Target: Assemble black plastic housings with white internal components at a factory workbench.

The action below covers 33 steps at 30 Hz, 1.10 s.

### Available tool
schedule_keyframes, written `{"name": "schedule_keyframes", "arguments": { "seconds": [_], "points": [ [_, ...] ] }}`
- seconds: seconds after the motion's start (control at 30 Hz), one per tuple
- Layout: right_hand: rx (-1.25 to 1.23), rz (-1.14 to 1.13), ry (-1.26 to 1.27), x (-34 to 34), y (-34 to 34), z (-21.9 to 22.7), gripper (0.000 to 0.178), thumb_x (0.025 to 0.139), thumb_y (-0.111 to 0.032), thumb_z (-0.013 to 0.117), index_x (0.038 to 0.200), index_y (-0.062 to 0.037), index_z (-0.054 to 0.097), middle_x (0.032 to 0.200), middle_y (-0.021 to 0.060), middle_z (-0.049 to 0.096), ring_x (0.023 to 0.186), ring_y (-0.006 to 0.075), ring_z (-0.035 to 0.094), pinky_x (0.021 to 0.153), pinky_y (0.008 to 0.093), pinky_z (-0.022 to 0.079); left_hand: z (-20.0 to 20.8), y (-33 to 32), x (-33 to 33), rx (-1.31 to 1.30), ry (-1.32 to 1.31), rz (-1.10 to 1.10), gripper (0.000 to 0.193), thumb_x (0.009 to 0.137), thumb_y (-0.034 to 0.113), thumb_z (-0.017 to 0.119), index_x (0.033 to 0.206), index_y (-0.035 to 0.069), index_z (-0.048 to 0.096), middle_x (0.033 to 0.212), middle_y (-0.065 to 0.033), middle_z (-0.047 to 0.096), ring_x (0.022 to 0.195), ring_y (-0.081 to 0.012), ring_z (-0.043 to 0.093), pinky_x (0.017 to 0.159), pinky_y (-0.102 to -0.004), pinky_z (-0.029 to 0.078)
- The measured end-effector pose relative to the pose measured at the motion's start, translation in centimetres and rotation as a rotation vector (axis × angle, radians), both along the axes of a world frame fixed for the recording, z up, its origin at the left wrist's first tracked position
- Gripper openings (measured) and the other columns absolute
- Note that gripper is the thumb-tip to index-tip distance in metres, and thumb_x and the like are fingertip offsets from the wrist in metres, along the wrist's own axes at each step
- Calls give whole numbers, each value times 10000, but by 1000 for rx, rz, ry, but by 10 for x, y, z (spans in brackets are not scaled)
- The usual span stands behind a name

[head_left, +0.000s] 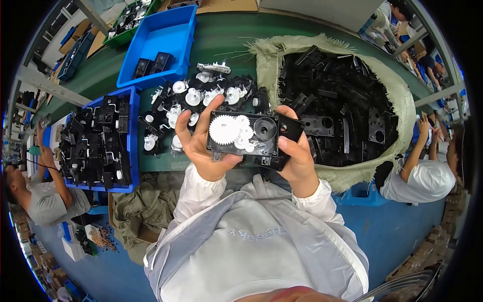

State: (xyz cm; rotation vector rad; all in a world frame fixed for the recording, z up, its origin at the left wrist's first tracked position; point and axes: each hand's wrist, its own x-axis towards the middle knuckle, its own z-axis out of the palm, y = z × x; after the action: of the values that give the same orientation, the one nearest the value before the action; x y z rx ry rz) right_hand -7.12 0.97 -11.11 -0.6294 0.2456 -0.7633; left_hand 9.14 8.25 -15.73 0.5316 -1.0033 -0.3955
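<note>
In front of my chest, my left hand (pixel 205 151) grips a black plastic gearbox housing (pixel 264 130) by its left end, thumb below and fingers spread behind its upper edge. White gears (pixel 224 130) of different sizes lie in its open face, which is turned up toward me. My right hand (pixel 301 158) is closed on a black plastic cover (pixel 290 126) with a round hole, at the housing's right end. The cover partly sits behind or against the housing; whether they are joined I cannot tell. Beyond my hands lies a pile of white gear assemblies (pixel 194 96) with black parts.
An open woven sack (pixel 402 108) of black plastic housings (pixel 347 90) stands right. A blue bin (pixel 134 151) full of black assemblies stands left; another blue bin (pixel 158 30) behind holds a few black parts. The green bench (pixel 221 48) lies beneath. Co-workers sit on both sides.
</note>
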Motion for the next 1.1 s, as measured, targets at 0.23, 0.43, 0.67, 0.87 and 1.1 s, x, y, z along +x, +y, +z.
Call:
{"name": "schedule_keyframes", "arguments": {
  "seconds": [0.23, 0.43, 0.67, 0.87, 1.1],
  "points": [
    [-196, -62, 209, 8, 1, -10, 603, 844, -55, 585, 1409, -97, 378, 1188, 160, 583, 958, 223, 592, 809, 283, 495, 0, -17, -3, -52, 451, -252, 1134, 616, -8, 849, 1513, 236, 200, 1454, -270, 386, 1203, -407, 533, 1011, -498, 471],
    [-21, -127, -22, 8, -10, 0, 583, 920, -167, 524, 1464, -81, 332, 1223, 170, 569, 1013, 214, 568, 855, 286, 474, 17, -4, -1, 4, 644, -155, 1081, 667, -18, 804, 1515, 221, 177, 1418, -256, 426, 1162, -384, 548, 1006, -460, 460],
    [-576, -272, 475, 20, -9, 12, 637, 975, -369, 430, 1504, -42, 291, 1259, 196, 578, 1040, 222, 579, 855, 291, 489, 28, 3, -2, 348, 196, 31, 1077, 711, -19, 753, 1518, 193, 71, 1382, -250, 437, 1106, -336, 557, 969, -410, 457],
    [-621, -156, 460, 27, -12, 12, 564, 1008, -294, 438, 1487, -16, 329, 1242, 177, 578, 1047, 208, 562, 907, 304, 448, 29, 0, -10, 382, 110, 42, 1084, 725, -10, 743, 1514, 169, 22, 1361, -255, 441, 1087, -312, 568, 927, -380, 474],
    [-558, -140, 462, 32, -13, 4, 536, 1018, -262, 439, 1478, -3, 342, 1228, 168, 586, 1081, 217, 559, 955, 317, 426, 28, 0, -8, 422, 73, 18, 1080, 732, 2, 753, 1514, 155, 24, 1348, -252, 453, 1071, -297, 584, 902, -372, 488]
  ]
}}
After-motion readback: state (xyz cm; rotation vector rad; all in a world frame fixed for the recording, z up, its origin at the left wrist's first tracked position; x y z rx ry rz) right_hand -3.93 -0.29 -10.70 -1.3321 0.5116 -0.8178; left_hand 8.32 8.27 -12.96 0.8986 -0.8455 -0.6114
